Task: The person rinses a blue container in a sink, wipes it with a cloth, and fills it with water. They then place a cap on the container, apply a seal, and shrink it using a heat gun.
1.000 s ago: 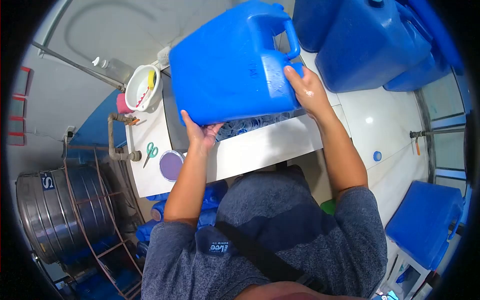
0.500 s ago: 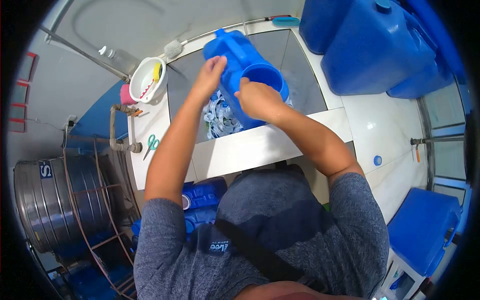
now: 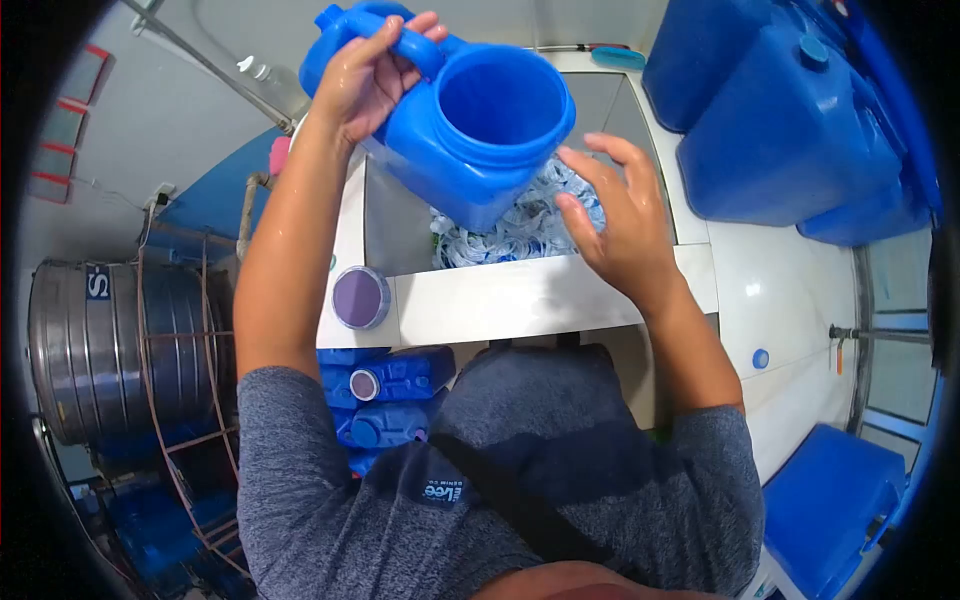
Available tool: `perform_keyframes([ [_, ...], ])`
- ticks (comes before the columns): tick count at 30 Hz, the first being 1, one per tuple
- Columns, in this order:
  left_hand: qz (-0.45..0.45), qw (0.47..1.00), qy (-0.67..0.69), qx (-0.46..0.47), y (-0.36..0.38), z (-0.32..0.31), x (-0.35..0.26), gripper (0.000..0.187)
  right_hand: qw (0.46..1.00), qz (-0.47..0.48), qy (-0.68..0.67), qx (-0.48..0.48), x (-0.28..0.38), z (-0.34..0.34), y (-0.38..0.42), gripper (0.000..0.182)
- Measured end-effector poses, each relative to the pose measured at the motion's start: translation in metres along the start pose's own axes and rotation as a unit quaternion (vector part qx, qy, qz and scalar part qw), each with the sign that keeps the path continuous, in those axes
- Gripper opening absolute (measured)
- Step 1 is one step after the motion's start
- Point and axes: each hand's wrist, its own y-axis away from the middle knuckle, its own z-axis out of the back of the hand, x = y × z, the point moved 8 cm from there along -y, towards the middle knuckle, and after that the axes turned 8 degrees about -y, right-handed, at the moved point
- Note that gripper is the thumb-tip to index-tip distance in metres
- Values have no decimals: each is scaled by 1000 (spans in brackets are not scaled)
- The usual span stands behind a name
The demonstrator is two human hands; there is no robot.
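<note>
A blue plastic jug point(image 3: 430, 145) is tilted above the sink, its wide round mouth facing up toward me. My left hand point(image 3: 372, 85) grips it by the handle, with the fingers passing around the handle. My right hand point(image 3: 628, 215) is off the jug, just right of the mouth's rim, fingers spread and curved with nothing in them. Below the jug, a pile of clear and bluish plastic strips or rings point(image 3: 530, 225) fills part of the sink. At the left of the sink's front ledge is a round lid point(image 3: 361, 298) with a purplish face.
Large blue jerrycans point(image 3: 780, 120) stand on the right counter, near a small blue cap point(image 3: 760, 358). Blue containers point(image 3: 400, 375) sit below the ledge at left. A steel tank point(image 3: 100, 350) stands behind a rusty metal rack point(image 3: 190, 400). Another blue jerrycan point(image 3: 835, 500) is at lower right.
The jug has risen and moved toward me and left. My left hand has taken its handle, while my right hand has let go of the rim. The purplish lid now shows on the left.
</note>
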Motion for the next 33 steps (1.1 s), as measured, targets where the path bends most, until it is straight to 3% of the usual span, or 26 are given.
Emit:
perform_keyframes([
  [5,-48,998,37,-4,5,22,-46,29,999,-46,-16,9,-30,-4,23,35],
  [9,-80,983,39,158,28,-25,-75,34,996,-81,8,37,-56,-4,41,31],
  [11,-88,988,15,130,38,-37,-83,37,992,-111,16,57,-67,-5,47,28],
  [13,-101,978,-7,181,48,-65,-88,37,991,-115,20,60,-74,-6,53,27],
  [19,-120,980,-131,94,63,-87,-79,39,985,-140,31,91,-100,-13,66,26],
  [27,-120,977,-156,84,57,-88,-48,40,975,-171,73,117,-134,-11,78,25],
  [31,-71,980,-166,78,43,-80,-16,39,976,-170,72,116,-163,-15,63,25],
  [33,-11,986,-148,78,24,-71,14,38,992,-109,20,55,-175,-16,28,27],
])
